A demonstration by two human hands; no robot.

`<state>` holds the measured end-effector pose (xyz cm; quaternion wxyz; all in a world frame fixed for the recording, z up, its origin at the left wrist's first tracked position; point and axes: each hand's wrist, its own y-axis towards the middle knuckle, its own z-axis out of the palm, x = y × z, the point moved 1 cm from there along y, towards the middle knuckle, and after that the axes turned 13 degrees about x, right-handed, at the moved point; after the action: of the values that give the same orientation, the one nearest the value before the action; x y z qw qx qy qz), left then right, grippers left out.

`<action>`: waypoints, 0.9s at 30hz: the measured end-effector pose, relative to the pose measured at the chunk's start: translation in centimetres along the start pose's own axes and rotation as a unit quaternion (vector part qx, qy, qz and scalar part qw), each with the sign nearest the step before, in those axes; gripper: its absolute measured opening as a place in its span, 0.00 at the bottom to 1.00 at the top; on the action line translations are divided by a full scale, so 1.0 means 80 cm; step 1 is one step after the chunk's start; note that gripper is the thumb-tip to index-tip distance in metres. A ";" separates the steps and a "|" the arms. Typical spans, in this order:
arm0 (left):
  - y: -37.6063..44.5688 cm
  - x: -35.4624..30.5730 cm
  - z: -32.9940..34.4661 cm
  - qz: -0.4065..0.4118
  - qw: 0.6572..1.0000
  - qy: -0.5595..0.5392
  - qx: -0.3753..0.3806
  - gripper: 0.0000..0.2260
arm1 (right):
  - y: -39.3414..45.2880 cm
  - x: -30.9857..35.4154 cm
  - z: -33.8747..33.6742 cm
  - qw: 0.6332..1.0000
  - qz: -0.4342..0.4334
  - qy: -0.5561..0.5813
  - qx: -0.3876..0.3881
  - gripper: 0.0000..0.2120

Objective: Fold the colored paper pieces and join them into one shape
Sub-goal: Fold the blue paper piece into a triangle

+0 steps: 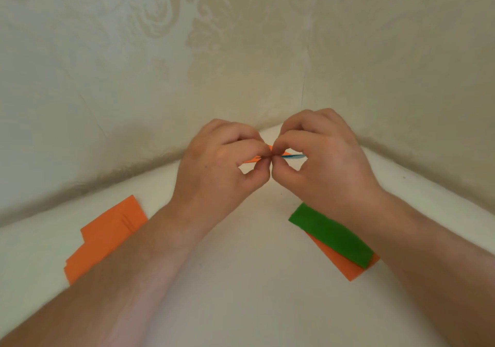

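Joining step in hand: left hand (222, 164) and right hand (318, 159) pinch an orange piece (251, 160) and blue piece (293, 156) together above the table (241, 279). Next, presumably, seating the tuck squarely.

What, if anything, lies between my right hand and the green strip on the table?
Nothing visible lies between them. The right hand pinches the small orange and blue piece together with the left hand, and the green strip lies uncovered just below the right wrist, atop an orange strip.
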<state>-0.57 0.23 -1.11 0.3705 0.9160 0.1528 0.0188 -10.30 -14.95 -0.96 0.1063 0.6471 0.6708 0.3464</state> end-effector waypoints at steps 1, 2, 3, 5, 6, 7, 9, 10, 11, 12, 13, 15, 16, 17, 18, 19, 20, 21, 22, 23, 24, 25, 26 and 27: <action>0.000 -0.001 0.001 0.000 1.000 -0.001 -0.003 0.03 | 0.001 0.002 0.000 1.000 0.000 0.001 0.003 0.09; 0.000 -0.001 0.001 -0.001 1.000 -0.004 -0.004 0.03 | 0.002 0.003 0.001 1.000 -0.002 -0.004 0.007 0.09; -0.001 -0.001 0.001 -0.005 1.000 -0.008 -0.003 0.03 | 0.003 0.002 0.002 1.000 -0.004 -0.012 0.012 0.09; -0.002 0.001 -0.001 -0.019 1.000 -0.018 0.010 0.03 | 0.003 -0.003 0.001 0.999 -0.010 -0.036 0.021 0.08; -0.002 0.002 -0.002 -0.027 0.999 -0.021 0.016 0.03 | 0.003 -0.007 -0.001 0.999 -0.010 -0.045 0.025 0.07; -0.001 0.003 -0.003 -0.038 0.999 -0.025 0.022 0.03 | 0.004 -0.012 -0.004 0.998 -0.005 -0.049 0.030 0.07; 0.000 0.008 -0.008 -0.062 0.997 -0.035 0.028 0.03 | 0.004 -0.023 -0.013 0.998 0.014 -0.046 0.047 0.08; 0.000 0.011 -0.012 -0.077 0.996 -0.042 0.028 0.03 | 0.004 -0.029 -0.018 0.997 0.025 -0.049 0.051 0.09; 0.000 0.014 -0.016 -0.095 0.994 -0.051 0.026 0.02 | 0.004 -0.034 -0.023 0.997 0.037 -0.051 0.050 0.09; 0.001 0.018 -0.019 -0.118 0.991 -0.063 0.026 0.03 | 0.004 -0.038 -0.029 0.997 0.054 -0.048 0.042 0.08; 0.001 0.021 -0.021 -0.148 0.985 -0.084 0.029 0.04 | 0.003 -0.040 -0.034 0.996 0.082 -0.030 0.033 0.05; 0.001 0.023 -0.020 -0.225 0.955 -0.187 0.048 0.08 | 0.002 -0.042 -0.036 0.982 0.160 0.096 0.019 0.02; 0.002 0.021 -0.017 -0.258 0.929 -0.259 0.058 0.09 | 0.002 -0.041 -0.033 0.962 0.198 0.186 0.029 0.02; 0.003 0.018 -0.013 -0.282 0.901 -0.324 0.066 0.09 | 0.003 -0.036 -0.030 0.936 0.225 0.265 0.049 0.05; 0.003 0.013 -0.011 -0.297 0.877 -0.371 0.071 0.08 | 0.002 -0.032 -0.025 0.916 0.238 0.313 0.079 0.09; 0.004 0.008 -0.009 -0.306 0.858 -0.406 0.076 0.07 | 0.002 -0.030 -0.020 0.902 0.247 0.338 0.108 0.13; 0.004 0.004 -0.007 -0.310 0.843 -0.433 0.080 0.07 | 0.001 -0.028 -0.015 0.890 0.252 0.355 0.132 0.17; 0.004 0.001 -0.005 -0.315 0.829 -0.454 0.084 0.06 | 0.001 -0.025 -0.011 0.879 0.259 0.375 0.142 0.18; 0.003 -0.001 -0.003 -0.322 0.817 -0.471 0.087 0.06 | 0.000 -0.023 -0.008 0.868 0.265 0.395 0.140 0.17; 0.003 -0.002 -0.002 -0.329 0.806 -0.484 0.091 0.06 | 0.001 -0.022 -0.007 0.860 0.270 0.414 0.130 0.15; 0.002 -0.004 0.000 -0.337 0.797 -0.491 0.096 0.07 | 0.001 -0.022 -0.005 0.853 0.275 0.427 0.118 0.13; 0.002 -0.005 0.002 -0.343 0.793 -0.492 0.102 0.07 | 0.001 -0.021 -0.005 0.847 0.282 0.437 0.111 0.12; 0.001 -0.005 0.003 -0.349 0.793 -0.487 0.110 0.06 | 0.000 -0.020 -0.004 0.840 0.287 0.448 0.108 0.11; 0.001 -0.006 0.005 -0.353 0.794 -0.482 0.118 0.05 | 0.001 -0.018 -0.004 0.831 0.292 0.462 0.103 0.11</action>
<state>-0.96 -0.19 -1.32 0.2666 0.7257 0.2679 -0.5749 -10.25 -16.43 -1.12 -0.3895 0.5848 0.4534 0.5484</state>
